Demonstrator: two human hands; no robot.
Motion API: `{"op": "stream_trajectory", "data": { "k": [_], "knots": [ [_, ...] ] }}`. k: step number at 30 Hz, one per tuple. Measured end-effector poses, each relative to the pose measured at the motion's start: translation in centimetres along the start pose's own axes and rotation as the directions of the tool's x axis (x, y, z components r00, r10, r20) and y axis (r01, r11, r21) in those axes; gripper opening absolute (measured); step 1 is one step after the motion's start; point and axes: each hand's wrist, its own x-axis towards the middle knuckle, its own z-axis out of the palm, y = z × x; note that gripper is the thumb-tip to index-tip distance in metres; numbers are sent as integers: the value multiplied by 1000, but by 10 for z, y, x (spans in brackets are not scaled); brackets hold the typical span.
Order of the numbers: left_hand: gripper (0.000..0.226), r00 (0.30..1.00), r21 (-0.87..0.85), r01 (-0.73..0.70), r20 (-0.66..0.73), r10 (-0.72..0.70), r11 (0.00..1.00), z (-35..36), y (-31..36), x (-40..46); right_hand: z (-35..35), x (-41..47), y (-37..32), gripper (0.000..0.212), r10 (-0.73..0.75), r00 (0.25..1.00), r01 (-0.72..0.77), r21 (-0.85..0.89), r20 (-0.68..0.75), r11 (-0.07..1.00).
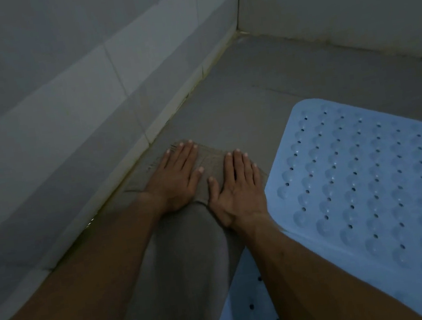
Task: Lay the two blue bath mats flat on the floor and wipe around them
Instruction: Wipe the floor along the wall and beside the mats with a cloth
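A brown-grey cloth (211, 161) lies on the grey floor beside the left wall. My left hand (175, 177) and my right hand (238, 187) both press flat on it, fingers straight, side by side. A light blue bath mat (377, 190) with rows of bumps and small holes lies flat on the floor to the right; its near-left edge almost touches the cloth. Part of a second blue mat (249, 314) shows at the bottom, between my forearms, partly hidden by my right arm.
A tiled wall (62, 113) runs along the left and meets another wall (344, 0) at the far corner. Bare grey floor (261, 82) stretches from the cloth to that corner. Dirty grout lines the wall's foot.
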Motion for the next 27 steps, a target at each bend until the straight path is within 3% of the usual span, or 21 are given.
{"op": "stream_trajectory", "data": {
  "k": [13,23,27],
  "knots": [
    [64,995,-14,63,83,-62,998,-10,24,139,-28,134,69,75,-51,998,52,-34,23,998],
    [63,993,-11,76,94,-74,997,-17,32,155,-37,154,80,75,-76,997,76,7,25,997],
    [62,994,-35,70,92,-66,997,-21,32,153,-35,150,79,74,-87,994,88,13,-67,996]
  ]
}}
